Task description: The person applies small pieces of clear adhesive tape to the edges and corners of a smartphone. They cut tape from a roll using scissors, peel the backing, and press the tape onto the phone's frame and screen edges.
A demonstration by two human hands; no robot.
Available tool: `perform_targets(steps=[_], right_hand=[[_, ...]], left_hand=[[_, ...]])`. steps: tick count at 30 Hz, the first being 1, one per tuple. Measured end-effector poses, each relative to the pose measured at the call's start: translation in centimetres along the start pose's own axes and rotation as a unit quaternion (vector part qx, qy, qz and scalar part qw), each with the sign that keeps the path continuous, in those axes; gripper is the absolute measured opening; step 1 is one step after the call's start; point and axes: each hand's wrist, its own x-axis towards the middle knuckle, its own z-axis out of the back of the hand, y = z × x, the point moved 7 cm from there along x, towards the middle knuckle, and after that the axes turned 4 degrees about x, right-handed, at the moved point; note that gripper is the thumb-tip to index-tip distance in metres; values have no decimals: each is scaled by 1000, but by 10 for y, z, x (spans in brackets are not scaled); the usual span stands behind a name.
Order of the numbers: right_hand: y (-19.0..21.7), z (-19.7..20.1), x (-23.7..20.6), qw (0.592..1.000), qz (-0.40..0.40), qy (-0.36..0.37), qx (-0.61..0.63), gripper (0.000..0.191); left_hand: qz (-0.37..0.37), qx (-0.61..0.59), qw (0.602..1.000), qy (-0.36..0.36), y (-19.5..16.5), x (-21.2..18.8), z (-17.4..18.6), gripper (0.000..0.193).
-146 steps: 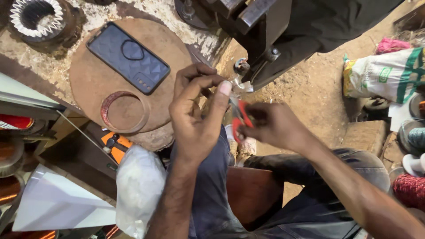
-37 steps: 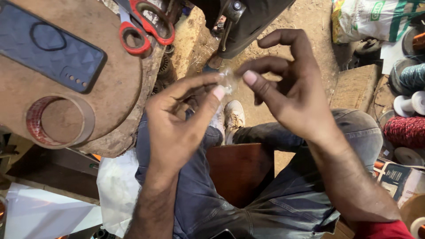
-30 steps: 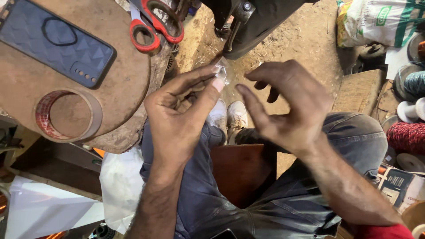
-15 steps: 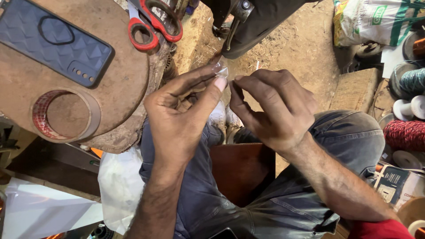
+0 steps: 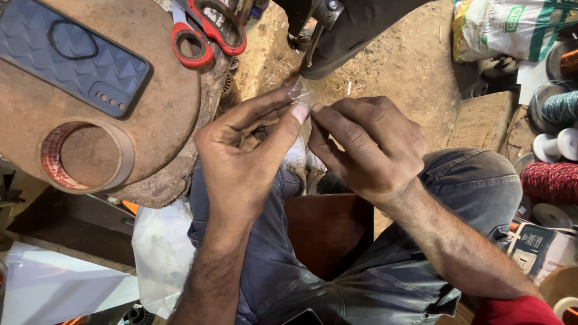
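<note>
My left hand [image 5: 244,159] pinches a small clear piece of tape [image 5: 296,93] between thumb and forefinger, held above my lap. My right hand [image 5: 367,144] meets it from the right, its fingertips touching the same bit of tape. Both hands hover over my knees in dark jeans [image 5: 385,271]. What the tape wraps is too small to make out.
A round rusty disc [image 5: 168,114] at left carries a dark blue phone [image 5: 72,57], a tape roll [image 5: 87,153] and red-handled scissors [image 5: 208,30]. A white plastic bag [image 5: 159,253] lies below it. Thread spools [image 5: 551,180] and a printed sack [image 5: 512,27] sit at right on dirt floor.
The scissors left my right hand and now lie on the disc. My right hand opened away, then came back to the tape piece held in my left fingertips.
</note>
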Motion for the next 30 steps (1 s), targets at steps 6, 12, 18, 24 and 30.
perform_targets(steps=[6, 12, 18, 24, 30], right_hand=[[-2, -3, -4, 1000, -2, -6, 3, 27], [-15, -6, -8, 997, -44, -12, 70, 22], [-32, -7, -17, 973, -151, -4, 177, 13], [-35, -8, -17, 962, -175, 2, 212, 14], [-33, -2, -13, 969, -172, 2, 177, 13]], left_hand=[[-30, 26, 999, 6, -3, -2, 0, 27], [-31, 72, 997, 17, -3, -3, -1, 26], [-61, 64, 996, 25, -5, -3, -4, 25], [-63, 93, 994, 18, -7, -2, -4, 24], [-53, 90, 995, 7, -5, -1, -1, 25]])
